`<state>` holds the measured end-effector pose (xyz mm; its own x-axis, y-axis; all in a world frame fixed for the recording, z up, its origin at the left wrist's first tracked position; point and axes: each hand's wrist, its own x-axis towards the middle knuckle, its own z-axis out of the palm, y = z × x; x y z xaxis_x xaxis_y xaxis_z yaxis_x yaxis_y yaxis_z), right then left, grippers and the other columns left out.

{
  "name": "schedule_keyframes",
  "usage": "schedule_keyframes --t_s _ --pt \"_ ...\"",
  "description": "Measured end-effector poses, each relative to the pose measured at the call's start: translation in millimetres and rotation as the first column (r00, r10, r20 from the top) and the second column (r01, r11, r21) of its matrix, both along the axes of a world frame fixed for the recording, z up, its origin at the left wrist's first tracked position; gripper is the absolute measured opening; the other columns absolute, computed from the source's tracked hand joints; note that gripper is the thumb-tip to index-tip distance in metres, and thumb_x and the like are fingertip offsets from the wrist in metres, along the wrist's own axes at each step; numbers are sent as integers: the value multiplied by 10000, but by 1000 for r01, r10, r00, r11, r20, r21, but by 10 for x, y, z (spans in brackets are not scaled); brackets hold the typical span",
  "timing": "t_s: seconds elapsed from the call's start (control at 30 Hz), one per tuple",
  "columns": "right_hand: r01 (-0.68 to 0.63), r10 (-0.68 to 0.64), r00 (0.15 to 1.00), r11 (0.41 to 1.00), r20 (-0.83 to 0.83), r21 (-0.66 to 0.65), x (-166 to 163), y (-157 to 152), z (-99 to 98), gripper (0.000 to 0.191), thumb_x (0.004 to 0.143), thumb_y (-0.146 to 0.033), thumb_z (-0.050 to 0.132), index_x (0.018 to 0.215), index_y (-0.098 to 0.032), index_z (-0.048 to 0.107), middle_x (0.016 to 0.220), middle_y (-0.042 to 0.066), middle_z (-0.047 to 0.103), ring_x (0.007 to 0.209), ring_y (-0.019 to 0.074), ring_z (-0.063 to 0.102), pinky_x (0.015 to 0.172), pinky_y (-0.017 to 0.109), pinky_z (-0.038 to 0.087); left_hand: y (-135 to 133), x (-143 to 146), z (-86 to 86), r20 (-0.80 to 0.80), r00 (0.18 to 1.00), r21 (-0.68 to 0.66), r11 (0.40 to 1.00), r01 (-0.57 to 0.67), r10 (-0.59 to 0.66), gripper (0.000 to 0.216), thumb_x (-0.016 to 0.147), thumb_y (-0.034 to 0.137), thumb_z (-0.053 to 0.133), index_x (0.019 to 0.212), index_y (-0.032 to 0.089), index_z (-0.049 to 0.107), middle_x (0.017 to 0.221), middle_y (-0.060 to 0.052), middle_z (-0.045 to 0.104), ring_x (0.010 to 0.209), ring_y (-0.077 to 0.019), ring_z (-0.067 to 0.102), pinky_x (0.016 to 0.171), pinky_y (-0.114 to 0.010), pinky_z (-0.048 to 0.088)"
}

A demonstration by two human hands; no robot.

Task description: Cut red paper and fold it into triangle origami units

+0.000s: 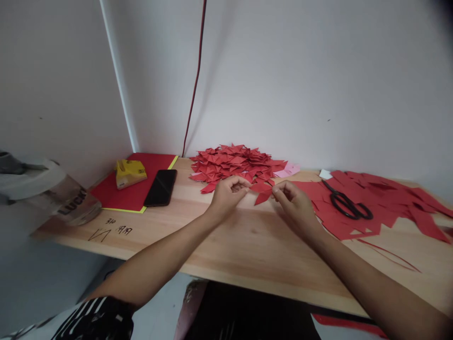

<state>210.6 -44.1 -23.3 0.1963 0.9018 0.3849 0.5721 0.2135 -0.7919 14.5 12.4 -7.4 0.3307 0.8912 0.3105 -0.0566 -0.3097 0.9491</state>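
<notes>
Between my two hands, just above the table, is a small folded red paper piece (263, 194). My left hand (230, 194) pinches its left corner between thumb and fingers. At its right edge, the thumb and forefinger of my right hand (293, 200) grip the same piece. Right behind them rises a heap of folded red paper pieces (233, 163), pointed and loosely stacked. A pink folded paper (288, 169) pokes out at the heap's right side. To the right of my right hand lie many flat red paper sheets (382, 203), cut and overlapping.
Black-handled scissors (348, 204) rest on the red sheets. Left on the wooden table (226, 245) are a black phone (161, 188), a yellow box (130, 173) on red and yellow sheets (122, 198), and a clear bottle (72, 200). A red cord (197, 78) hangs along the wall.
</notes>
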Motion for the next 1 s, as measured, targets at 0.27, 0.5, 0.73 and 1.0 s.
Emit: schedule_keyframes --t_s 0.27,0.5,0.73,1.0 --pt "-184 -42 871 896 490 403 -9 -58 80 81 922 -218 542 868 -219 603 819 51 655 790 203 582 727 346 428 -111 71 -106 195 918 -429 812 397 -346 390 731 438 742 919 96 727 922 -124 723 769 -149 653 721 -260 464" --pt "-369 -101 686 806 721 464 -47 -55 69 74 908 -166 577 872 -216 616 823 37 696 769 194 585 710 357 356 -111 51 -127 330 891 -517 730 448 -313 405 652 421 813 860 88 713 826 -102 717 756 -148 657 707 -246 434" --pt "-302 -76 775 828 628 473 -59 -58 75 99 899 -148 573 963 -212 614 893 54 703 849 215 610 771 373 409 -90 57 -115 232 945 -444 839 315 -233 323 678 383 768 797 91 699 754 -93 715 681 -132 639 619 -222 421" --pt "-245 -70 835 842 546 481 -2 -22 80 267 904 -152 537 1153 -230 591 1165 115 642 1120 254 568 945 443 430 -75 70 -116 180 951 -475 824 308 -252 231 696 313 730 717 107 628 686 -63 688 589 -113 631 563 -210 424"
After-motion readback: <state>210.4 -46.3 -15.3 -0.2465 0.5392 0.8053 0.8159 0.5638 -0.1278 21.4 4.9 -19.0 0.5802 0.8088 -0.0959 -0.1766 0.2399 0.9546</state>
